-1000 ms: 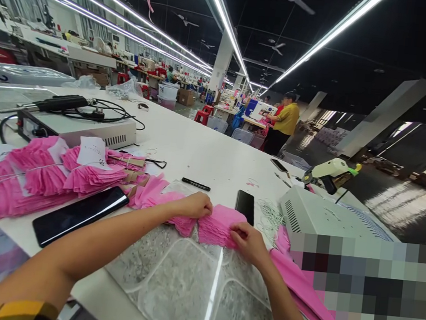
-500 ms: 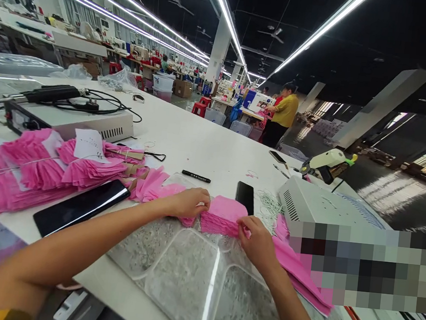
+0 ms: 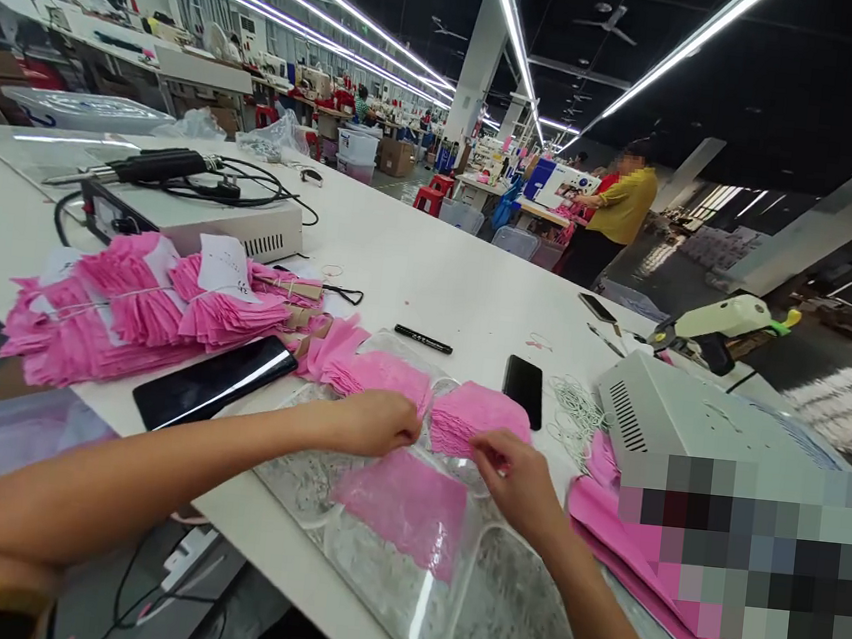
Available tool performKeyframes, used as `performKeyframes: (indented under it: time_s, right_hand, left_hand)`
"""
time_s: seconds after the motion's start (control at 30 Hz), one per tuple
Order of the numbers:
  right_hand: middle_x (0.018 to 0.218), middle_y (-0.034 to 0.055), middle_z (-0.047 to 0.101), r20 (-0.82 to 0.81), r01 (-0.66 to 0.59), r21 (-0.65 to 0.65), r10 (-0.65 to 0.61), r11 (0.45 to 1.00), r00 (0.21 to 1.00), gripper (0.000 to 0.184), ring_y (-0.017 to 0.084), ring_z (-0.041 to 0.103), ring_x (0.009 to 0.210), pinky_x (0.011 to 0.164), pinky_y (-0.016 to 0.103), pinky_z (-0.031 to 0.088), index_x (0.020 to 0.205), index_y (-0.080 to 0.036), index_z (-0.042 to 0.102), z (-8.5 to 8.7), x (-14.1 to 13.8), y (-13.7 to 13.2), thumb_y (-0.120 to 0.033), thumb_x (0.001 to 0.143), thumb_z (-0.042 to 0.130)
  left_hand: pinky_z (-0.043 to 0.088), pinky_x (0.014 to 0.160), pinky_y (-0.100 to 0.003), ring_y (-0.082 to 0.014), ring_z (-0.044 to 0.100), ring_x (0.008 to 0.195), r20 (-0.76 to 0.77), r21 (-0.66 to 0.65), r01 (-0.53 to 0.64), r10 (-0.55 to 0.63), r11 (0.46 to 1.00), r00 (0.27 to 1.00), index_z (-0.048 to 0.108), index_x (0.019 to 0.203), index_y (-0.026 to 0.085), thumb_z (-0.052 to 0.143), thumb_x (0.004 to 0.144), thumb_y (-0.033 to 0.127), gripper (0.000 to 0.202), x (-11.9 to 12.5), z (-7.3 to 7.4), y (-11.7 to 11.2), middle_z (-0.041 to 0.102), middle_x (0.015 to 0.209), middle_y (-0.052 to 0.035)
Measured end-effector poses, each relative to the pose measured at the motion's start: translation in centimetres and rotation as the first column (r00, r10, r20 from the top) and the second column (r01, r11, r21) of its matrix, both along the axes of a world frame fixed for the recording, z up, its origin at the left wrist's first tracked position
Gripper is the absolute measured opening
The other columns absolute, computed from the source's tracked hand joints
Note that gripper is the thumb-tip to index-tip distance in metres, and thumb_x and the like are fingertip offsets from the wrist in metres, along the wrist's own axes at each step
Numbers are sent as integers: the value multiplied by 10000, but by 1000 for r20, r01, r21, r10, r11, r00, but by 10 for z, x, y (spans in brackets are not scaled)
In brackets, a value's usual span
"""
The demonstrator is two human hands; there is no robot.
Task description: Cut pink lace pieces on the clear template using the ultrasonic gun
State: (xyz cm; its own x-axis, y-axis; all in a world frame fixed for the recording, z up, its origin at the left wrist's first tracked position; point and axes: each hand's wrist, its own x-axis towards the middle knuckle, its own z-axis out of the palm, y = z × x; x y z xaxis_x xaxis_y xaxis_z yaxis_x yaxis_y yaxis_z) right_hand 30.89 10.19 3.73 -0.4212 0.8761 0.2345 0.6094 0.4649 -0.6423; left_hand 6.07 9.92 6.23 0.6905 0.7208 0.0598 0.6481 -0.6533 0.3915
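My left hand (image 3: 375,422) and my right hand (image 3: 518,481) are both closed, pinching the top edge of a clear plastic bag (image 3: 404,548) that lies on the white table (image 3: 430,280). A flat pink fabric piece (image 3: 408,504) shows inside the bag just below my hands. Right behind my hands sit two small stacks of pink fabric pieces (image 3: 473,419). More clear bags lie under and around it at the table's near edge.
Bundled pink pieces with paper tags (image 3: 140,317) lie at the left beside a black phone (image 3: 213,381). A second phone (image 3: 524,390), a black marker (image 3: 422,338), rubber bands (image 3: 572,406), two white machine boxes (image 3: 201,223) and a tagging gun (image 3: 719,323) stand around. A person in yellow (image 3: 617,217) works far off.
A pink piece now lies inside the clear bag below my hands. My hands have come nearer to me from the pink stack and now pinch the bag's edge. The view has shifted left.
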Motion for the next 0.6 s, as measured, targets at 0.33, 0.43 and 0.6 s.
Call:
performKeyframes:
  time_s: [0.33,0.43,0.6]
  right_hand:
    - [831,50,674,-68,98,-22,-99,995,993,203,174,600,695,686,341,506,846,-201,670,-28,3,47,-331,754,544]
    - [782,40,671,-95,98,-53,-103,994,990,205,169,593,664,660,328,503,820,-202,672,-27,4,47,-344,735,551]
    - [763,35,672,-122,102,-91,-113,991,986,211,161,589,645,647,316,499,793,-204,683,-24,4,50,-351,711,557]
  left_hand:
    - [544,794,-360,-173,629,890,12,-78,-113,114,990,993,609,1067,134,570,944,327,232,37,-29,82,630,1041,-62]
    - [548,780,-350,-174,631,882,18,-120,-86,89,989,996,612,1064,130,570,943,331,237,32,-28,83,631,1037,-58]
    - [546,797,-359,-182,628,911,-15,-166,-88,87,982,996,612,1072,134,571,943,330,238,32,-25,86,628,1062,-63]
